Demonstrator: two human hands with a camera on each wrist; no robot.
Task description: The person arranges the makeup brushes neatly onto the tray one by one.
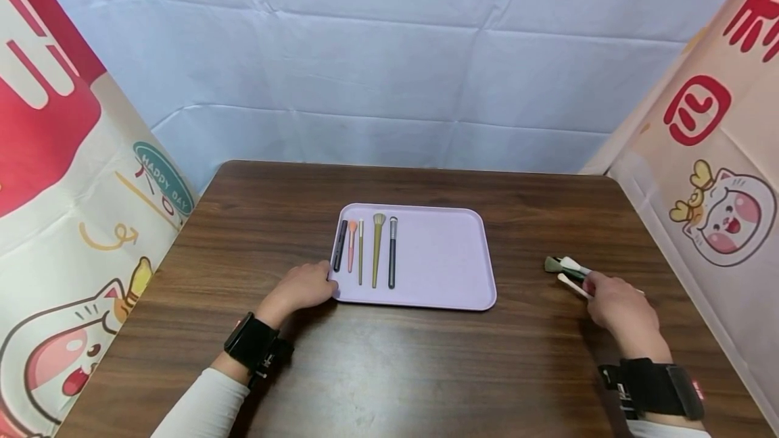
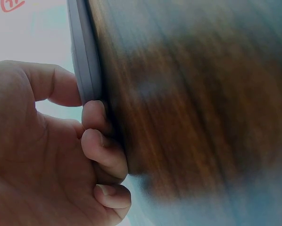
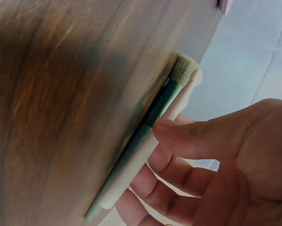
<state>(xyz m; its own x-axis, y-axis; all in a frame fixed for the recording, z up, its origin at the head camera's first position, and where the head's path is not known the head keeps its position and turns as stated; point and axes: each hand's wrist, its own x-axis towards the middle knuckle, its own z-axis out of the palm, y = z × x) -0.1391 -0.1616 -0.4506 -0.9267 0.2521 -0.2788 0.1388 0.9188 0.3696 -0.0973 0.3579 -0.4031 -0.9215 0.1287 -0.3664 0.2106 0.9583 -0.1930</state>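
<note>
A lilac tray lies on the table, holding a row of several makeup brushes, among them an olive one and a black one. My left hand grips the tray's near left corner; in the left wrist view the thumb meets the rim and the fingers curl against its edge. Off to the right, my right hand has its thumb and fingers around a pale-handled brush. Alongside it lies a dark green brush. A white-tipped brush shows beside the fingers; how many are held is unclear.
The brown wooden table extends around the tray on all sides. A pale blue cloth hangs behind it. Printed cartoon sheets flank the left and right.
</note>
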